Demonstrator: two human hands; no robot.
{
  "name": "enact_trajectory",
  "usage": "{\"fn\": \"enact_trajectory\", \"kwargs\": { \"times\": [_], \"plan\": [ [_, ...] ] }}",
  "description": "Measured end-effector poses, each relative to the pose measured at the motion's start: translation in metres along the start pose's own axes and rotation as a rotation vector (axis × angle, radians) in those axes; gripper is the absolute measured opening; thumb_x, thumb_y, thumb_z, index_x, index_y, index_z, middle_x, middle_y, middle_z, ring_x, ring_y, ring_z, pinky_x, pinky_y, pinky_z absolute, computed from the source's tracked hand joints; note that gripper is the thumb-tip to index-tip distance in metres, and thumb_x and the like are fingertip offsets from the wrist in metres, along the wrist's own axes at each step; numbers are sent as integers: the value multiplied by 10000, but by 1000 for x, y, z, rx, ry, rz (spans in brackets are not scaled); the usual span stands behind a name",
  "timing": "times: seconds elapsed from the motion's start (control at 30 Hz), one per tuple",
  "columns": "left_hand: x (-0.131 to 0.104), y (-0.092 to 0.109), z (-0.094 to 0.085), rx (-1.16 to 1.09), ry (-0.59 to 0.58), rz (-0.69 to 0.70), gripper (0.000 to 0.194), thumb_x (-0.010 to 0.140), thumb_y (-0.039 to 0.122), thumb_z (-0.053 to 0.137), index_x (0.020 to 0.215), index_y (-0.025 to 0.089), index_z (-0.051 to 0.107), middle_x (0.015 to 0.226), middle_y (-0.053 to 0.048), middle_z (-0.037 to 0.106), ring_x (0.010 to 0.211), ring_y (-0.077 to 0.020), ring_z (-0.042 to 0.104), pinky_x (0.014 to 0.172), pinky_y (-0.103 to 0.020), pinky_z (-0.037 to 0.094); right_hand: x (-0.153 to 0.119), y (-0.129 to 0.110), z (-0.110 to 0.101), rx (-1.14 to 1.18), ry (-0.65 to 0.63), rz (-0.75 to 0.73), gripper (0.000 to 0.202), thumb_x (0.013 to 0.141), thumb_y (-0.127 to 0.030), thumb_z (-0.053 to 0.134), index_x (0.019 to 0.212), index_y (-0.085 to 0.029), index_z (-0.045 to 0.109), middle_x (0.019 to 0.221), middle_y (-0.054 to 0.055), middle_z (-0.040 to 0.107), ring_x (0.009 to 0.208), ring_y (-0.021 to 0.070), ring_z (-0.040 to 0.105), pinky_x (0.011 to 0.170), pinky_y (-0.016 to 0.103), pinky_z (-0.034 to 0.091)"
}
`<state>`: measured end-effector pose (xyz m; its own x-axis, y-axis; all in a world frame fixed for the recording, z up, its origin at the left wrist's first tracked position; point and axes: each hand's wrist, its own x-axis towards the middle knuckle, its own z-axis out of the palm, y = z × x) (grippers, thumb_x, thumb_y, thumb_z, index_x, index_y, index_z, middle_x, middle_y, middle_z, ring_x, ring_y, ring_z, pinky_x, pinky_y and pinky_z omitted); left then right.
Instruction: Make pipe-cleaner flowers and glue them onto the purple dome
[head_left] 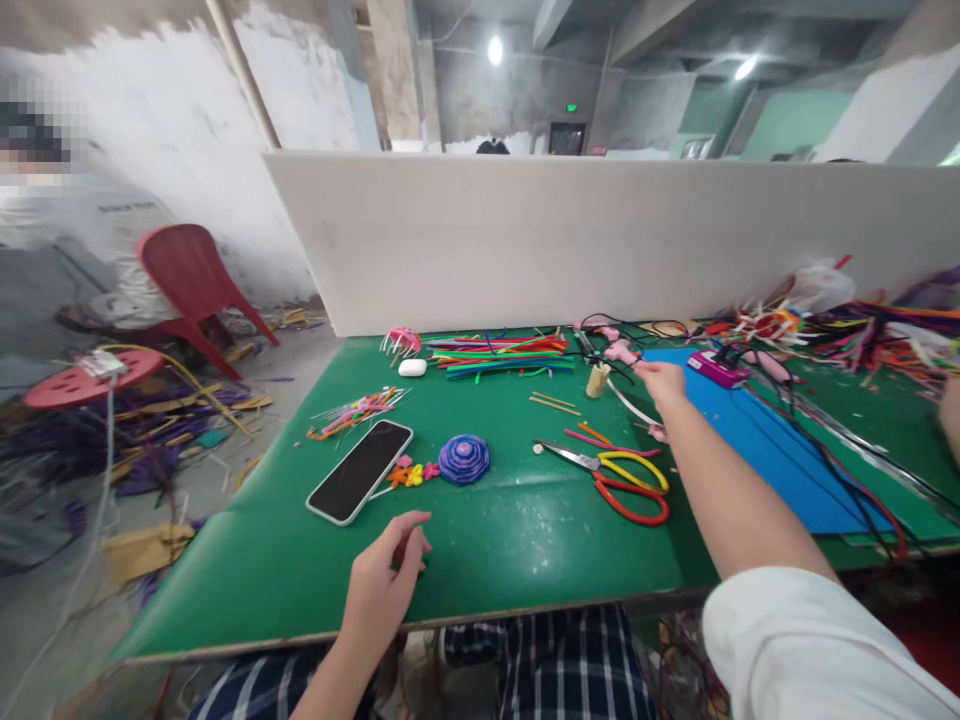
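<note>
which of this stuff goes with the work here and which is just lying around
Likely part of the work:
- pink tool by the right hand
- scissors
- blue-purple disc
- small flowers
- bundled colored strips

Probably just lying about:
- phone
- white case
- tan floor scrap

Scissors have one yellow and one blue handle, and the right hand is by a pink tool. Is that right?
Not blue: in the head view, the scissors have one yellow handle and one red handle. The right hand is indeed by the pink tool.
</note>
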<state>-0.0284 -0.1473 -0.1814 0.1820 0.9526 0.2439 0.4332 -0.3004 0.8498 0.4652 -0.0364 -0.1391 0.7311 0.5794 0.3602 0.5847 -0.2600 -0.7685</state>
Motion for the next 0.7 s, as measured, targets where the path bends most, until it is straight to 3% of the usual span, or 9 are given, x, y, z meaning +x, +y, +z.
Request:
{"fn": "enact_trajectory", "kwargs": {
  "times": [0.07, 0.17, 0.23, 0.37, 0.5, 0.6, 0.7],
  "plan": [
    [0, 0, 0, 18, -14, -18, 244, 843, 364, 428, 942, 193, 573, 634, 12, 601, 511, -111, 571, 463, -193, 465, 1, -16, -9, 69, 113, -1, 180, 729, -213, 606, 854, -94, 660, 804, 96, 684, 756, 190, 637, 675, 287, 485],
    [1, 2, 1, 40, -28, -42, 244, 848, 353, 418, 944, 194, 576, 638, 11, 603, 516, -111, 569, 478, -199, 459, -12, -62, -12, 239, 213, -81, 337, 779, -255, 547, 1081, -113, 592, 1007, 130, 660, 794, 145, 634, 662, 250, 488],
    [1, 3, 2, 50, -25, -51, 242, 850, 342, 411, 951, 195, 575, 641, 11, 605, 522, -112, 567, 492, -202, 456, -38, -103, -5, 573, 235, -229, 332, 720, -277, 632, 1013, -123, 634, 939, 123, 675, 731, 148, 633, 631, 262, 493],
    [0, 4, 2, 53, -26, -52, 237, 854, 316, 402, 968, 198, 573, 655, 9, 604, 529, -111, 561, 512, -208, 449, -120, -176, 27, 785, -119, -363, 217, 700, -316, 657, 859, -169, 665, 760, 32, 683, 648, 142, 628, 559, 266, 497],
    [0, 3, 1, 8, -21, -56, 231, 857, 298, 397, 967, 195, 573, 652, 7, 601, 518, -108, 550, 499, -206, 436, -186, -214, 69, 844, -571, -332, 146, 719, -296, 630, 800, -175, 625, 754, 25, 695, 652, 142, 646, 517, 234, 480],
    [-1, 2, 0, -7, -13, -44, 221, 858, 281, 400, 969, 198, 572, 643, 11, 599, 514, -105, 546, 492, -202, 428, -211, -233, 105, 803, -721, -337, 150, 739, -301, 611, 839, -190, 598, 780, 22, 701, 682, 151, 657, 512, 228, 476],
    [-4, 2, 1, -3, -2, -21, 221, 862, 260, 393, 980, 202, 571, 641, 14, 600, 520, -107, 552, 501, -205, 437, -223, -257, 146, 603, -733, -496, 211, 795, -294, 558, 991, -217, 577, 837, 11, 701, 761, 147, 660, 599, 245, 494]
  ]
}}
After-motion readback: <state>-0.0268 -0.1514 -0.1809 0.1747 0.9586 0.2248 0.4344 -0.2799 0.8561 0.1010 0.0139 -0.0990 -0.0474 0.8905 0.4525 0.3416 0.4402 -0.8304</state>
